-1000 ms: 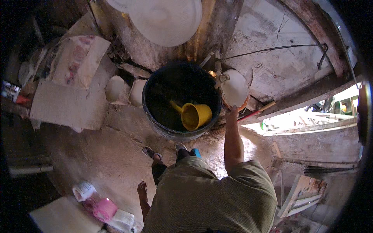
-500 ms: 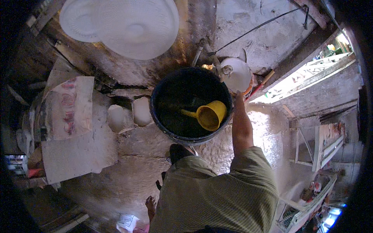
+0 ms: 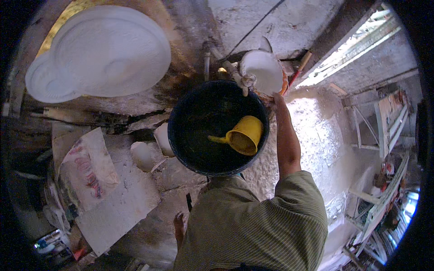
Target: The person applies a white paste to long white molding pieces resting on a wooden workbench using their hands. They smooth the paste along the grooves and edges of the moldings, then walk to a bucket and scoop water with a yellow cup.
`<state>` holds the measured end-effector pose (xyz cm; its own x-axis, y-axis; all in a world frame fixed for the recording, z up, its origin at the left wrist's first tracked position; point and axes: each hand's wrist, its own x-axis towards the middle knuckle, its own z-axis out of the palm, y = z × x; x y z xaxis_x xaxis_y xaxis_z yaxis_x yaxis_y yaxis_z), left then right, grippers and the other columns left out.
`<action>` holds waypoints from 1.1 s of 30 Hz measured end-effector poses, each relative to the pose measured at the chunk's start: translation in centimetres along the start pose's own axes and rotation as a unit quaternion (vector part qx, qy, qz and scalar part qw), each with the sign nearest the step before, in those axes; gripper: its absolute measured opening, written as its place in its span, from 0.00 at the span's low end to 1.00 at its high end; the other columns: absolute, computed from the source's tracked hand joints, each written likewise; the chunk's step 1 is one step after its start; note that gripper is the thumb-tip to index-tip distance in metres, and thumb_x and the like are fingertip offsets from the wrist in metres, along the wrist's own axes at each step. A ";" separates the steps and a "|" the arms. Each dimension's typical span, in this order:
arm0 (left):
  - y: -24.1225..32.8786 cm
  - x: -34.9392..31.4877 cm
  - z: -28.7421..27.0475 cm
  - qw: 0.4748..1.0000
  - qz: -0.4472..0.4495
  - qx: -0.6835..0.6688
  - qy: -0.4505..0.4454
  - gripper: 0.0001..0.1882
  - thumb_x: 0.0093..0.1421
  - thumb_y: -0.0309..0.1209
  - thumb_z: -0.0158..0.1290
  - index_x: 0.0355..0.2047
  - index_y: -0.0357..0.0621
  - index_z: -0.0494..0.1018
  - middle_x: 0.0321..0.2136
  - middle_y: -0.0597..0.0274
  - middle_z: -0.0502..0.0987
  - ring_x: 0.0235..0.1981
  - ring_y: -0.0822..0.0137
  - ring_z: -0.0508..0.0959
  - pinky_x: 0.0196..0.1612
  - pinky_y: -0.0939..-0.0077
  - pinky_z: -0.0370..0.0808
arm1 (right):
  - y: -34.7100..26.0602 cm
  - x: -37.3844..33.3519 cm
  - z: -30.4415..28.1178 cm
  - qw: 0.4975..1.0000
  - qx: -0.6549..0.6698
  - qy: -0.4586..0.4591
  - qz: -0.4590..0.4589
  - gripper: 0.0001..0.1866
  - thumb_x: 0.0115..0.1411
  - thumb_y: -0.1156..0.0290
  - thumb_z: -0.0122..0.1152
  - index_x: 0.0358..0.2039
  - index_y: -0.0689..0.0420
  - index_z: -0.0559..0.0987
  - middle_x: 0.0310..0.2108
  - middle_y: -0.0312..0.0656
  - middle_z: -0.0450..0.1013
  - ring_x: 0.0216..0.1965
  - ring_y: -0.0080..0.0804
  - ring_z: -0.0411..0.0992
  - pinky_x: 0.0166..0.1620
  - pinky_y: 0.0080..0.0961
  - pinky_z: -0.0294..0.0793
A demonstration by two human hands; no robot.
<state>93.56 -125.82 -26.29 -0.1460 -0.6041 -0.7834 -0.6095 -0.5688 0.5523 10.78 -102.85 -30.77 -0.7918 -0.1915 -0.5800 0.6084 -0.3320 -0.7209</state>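
Ahead of me, my right hand [image 3: 276, 98] is at the near right rim of a round bucket [image 3: 262, 71], whose inside is whitish and whose side shows orange. The hand grips that rim, though most of its fingers are hidden. Close in front of me stands a large black tub [image 3: 174, 151] with a dark inside. In it lies a yellow dipper [image 3: 246, 133], tipped on its side, its handle pointing left. My left hand [image 3: 179, 222] hangs low beside my body, away from everything, its fingers loosely apart with nothing in them.
A whitish, crusted pipe fitting [image 3: 246, 81] juts out between tub and bucket. A big white moulded panel [image 3: 108, 54] lies at the far left. Left of the tub are two pale hollow pieces [image 3: 143, 156] and a sheet-topped board [image 3: 124, 207]. A red stick [image 3: 299, 70] leans beyond the bucket.
My view has turned, so the moulded panel and the board sit lower and farther left. The bucket appears slightly farther up and left, with my right hand still at its rim.
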 end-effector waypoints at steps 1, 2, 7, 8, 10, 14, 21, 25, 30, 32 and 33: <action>0.2 0.9 -0.6 1.000 0.003 0.003 0.002 0.16 0.59 0.32 0.53 0.48 0.50 0.72 0.45 0.64 0.75 0.47 0.64 0.73 0.47 0.61 0.71 | 0.0 0.0 -0.2 1.000 0.001 0.003 -0.014 0.22 0.60 0.61 0.50 0.51 0.59 0.66 0.40 0.48 0.73 0.35 0.41 0.75 0.35 0.36 0.78; -0.1 2.3 -2.5 0.999 -0.020 -0.030 0.028 0.16 0.59 0.33 0.53 0.48 0.47 0.72 0.46 0.63 0.74 0.47 0.64 0.72 0.48 0.63 0.69 | 0.7 -0.3 -0.2 1.000 0.008 0.009 -0.019 0.21 0.60 0.61 0.51 0.50 0.59 0.66 0.40 0.48 0.73 0.34 0.41 0.75 0.35 0.36 0.78; 8.5 2.8 -1.9 0.996 0.080 0.031 -0.020 0.17 0.60 0.35 0.52 0.49 0.43 0.71 0.46 0.62 0.74 0.47 0.63 0.72 0.49 0.62 0.68 | -2.3 -2.5 0.9 0.999 -0.017 0.033 -0.022 0.19 0.59 0.65 0.53 0.47 0.62 0.69 0.40 0.46 0.72 0.36 0.39 0.74 0.36 0.34 0.78; 9.2 2.6 -1.5 0.994 0.095 0.052 -0.012 0.17 0.60 0.35 0.51 0.48 0.42 0.71 0.46 0.61 0.74 0.47 0.63 0.72 0.49 0.62 0.68 | -2.6 -2.7 0.6 0.998 -0.025 0.031 -0.039 0.19 0.58 0.66 0.54 0.47 0.63 0.69 0.40 0.46 0.72 0.36 0.39 0.74 0.37 0.35 0.78; 10.1 2.1 -0.6 0.994 0.082 0.070 0.013 0.17 0.60 0.35 0.51 0.48 0.42 0.71 0.46 0.60 0.74 0.47 0.64 0.73 0.48 0.62 0.69 | -2.9 -3.1 0.3 0.997 -0.040 0.042 -0.056 0.19 0.57 0.68 0.55 0.46 0.65 0.69 0.40 0.47 0.72 0.37 0.40 0.74 0.37 0.36 0.78; 5.4 2.4 -2.7 0.991 0.123 0.026 -0.035 0.16 0.60 0.34 0.52 0.47 0.42 0.72 0.44 0.60 0.74 0.44 0.64 0.74 0.46 0.64 0.71 | -1.4 -2.2 -0.1 0.989 -0.095 0.109 -0.015 0.19 0.56 0.71 0.57 0.47 0.64 0.68 0.39 0.46 0.71 0.38 0.41 0.73 0.38 0.39 0.78; 1.6 3.1 1.6 0.999 0.032 -0.006 -0.036 0.16 0.59 0.34 0.52 0.47 0.42 0.72 0.44 0.61 0.74 0.43 0.64 0.75 0.45 0.64 0.71 | 1.5 4.4 -1.2 0.999 -0.015 0.036 0.001 0.24 0.55 0.62 0.58 0.49 0.60 0.68 0.44 0.45 0.69 0.42 0.38 0.71 0.40 0.38 0.76; 1.3 1.9 2.5 0.999 0.025 -0.009 -0.025 0.16 0.59 0.34 0.52 0.47 0.43 0.72 0.43 0.62 0.74 0.43 0.64 0.75 0.44 0.64 0.72 | 2.4 3.0 0.9 0.999 0.028 -0.020 -0.009 0.25 0.56 0.60 0.56 0.50 0.60 0.68 0.45 0.46 0.70 0.42 0.39 0.71 0.39 0.38 0.76; 3.0 3.1 3.0 0.998 0.028 0.000 -0.050 0.16 0.59 0.33 0.52 0.47 0.43 0.72 0.43 0.62 0.74 0.42 0.64 0.75 0.44 0.65 0.72 | -0.9 5.6 -4.1 0.973 -0.149 0.174 -0.033 0.25 0.52 0.61 0.61 0.47 0.62 0.69 0.38 0.48 0.72 0.33 0.38 0.73 0.34 0.37 0.76; 3.2 3.0 2.8 0.998 0.031 -0.004 -0.045 0.16 0.59 0.33 0.52 0.47 0.43 0.72 0.43 0.62 0.74 0.42 0.64 0.75 0.44 0.65 0.72 | -0.6 5.6 -4.2 0.965 -0.195 0.172 -0.027 0.25 0.50 0.63 0.65 0.45 0.62 0.71 0.35 0.46 0.72 0.31 0.36 0.73 0.31 0.35 0.75; 3.4 2.9 2.3 0.999 0.033 -0.007 -0.043 0.16 0.59 0.33 0.52 0.47 0.43 0.72 0.43 0.62 0.74 0.42 0.64 0.75 0.43 0.65 0.72 | -0.1 5.6 -3.9 0.947 -0.248 0.202 -0.042 0.23 0.49 0.64 0.66 0.42 0.63 0.71 0.32 0.45 0.72 0.30 0.35 0.72 0.29 0.35 0.72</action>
<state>89.29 -128.21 -27.31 -0.2519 -0.5917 -0.7658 -0.5848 -0.5374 0.6076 6.45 -100.24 -35.43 -0.8144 0.2184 -0.5376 0.5736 0.1627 -0.8028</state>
